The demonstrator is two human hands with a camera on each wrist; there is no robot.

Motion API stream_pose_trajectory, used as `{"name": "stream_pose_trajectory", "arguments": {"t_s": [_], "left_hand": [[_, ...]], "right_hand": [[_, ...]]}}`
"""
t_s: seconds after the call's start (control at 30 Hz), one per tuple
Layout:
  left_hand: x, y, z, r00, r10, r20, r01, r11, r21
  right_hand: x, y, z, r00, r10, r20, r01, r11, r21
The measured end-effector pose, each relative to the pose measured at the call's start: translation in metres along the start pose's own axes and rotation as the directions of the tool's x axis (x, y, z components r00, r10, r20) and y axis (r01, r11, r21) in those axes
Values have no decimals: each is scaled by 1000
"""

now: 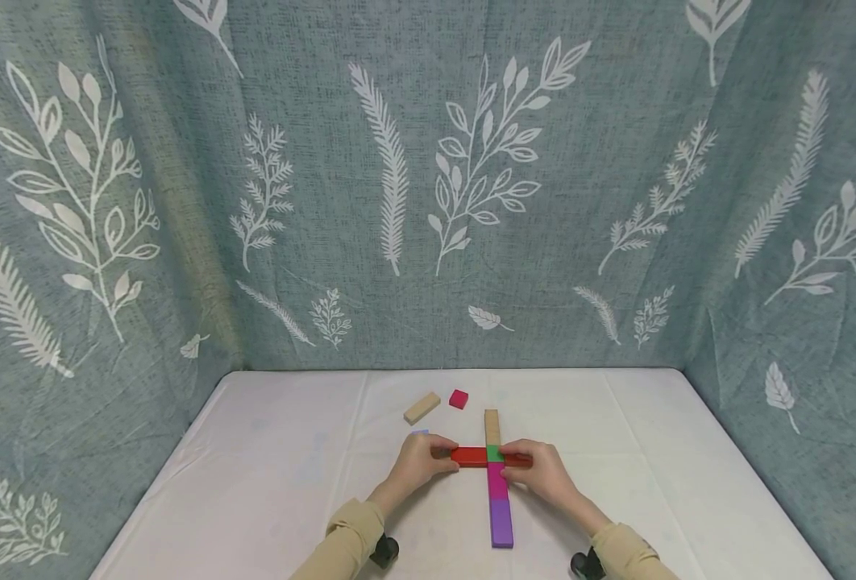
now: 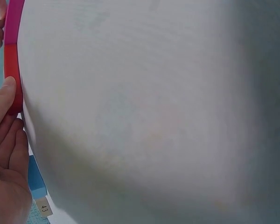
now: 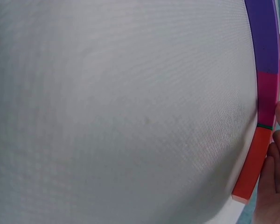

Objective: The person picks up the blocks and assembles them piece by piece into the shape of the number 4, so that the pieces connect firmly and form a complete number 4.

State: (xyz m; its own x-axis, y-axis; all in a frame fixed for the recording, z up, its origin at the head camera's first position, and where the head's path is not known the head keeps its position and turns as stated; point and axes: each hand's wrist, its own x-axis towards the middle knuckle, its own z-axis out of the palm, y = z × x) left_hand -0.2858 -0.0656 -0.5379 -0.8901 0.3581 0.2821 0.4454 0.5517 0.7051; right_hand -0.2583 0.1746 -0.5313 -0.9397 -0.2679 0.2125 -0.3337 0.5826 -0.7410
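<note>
A cross of flat blocks lies on the white table, with a small green block [image 1: 496, 453] at its centre. A wooden block [image 1: 492, 427] forms the far arm; magenta [image 1: 497, 481] and purple [image 1: 500, 524] blocks run toward me. My left hand [image 1: 419, 461] pinches the outer end of the left red block [image 1: 469, 457], thumb on its near side. On the other side, my right hand [image 1: 540, 470] grips the right red block [image 1: 518, 461], partly covering it. Its index fingertip reaches the green block, and the thumb meets the magenta block's edge.
Behind the left hand a blue block [image 1: 420, 432] is mostly hidden. Farther back lie a loose wooden block [image 1: 422, 408] and a small red block [image 1: 459, 399]. A leaf-patterned curtain [image 1: 413, 322] surrounds the table's back and sides.
</note>
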Motion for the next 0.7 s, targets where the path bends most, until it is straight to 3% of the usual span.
{"name": "stream_pose_trajectory", "arguments": {"t_s": [0.7], "left_hand": [[0,5,-1,1000,-7,22,8,999,-47]], "right_hand": [[-1,-2,1,1000,5,-4,-5,1000,-5]]}}
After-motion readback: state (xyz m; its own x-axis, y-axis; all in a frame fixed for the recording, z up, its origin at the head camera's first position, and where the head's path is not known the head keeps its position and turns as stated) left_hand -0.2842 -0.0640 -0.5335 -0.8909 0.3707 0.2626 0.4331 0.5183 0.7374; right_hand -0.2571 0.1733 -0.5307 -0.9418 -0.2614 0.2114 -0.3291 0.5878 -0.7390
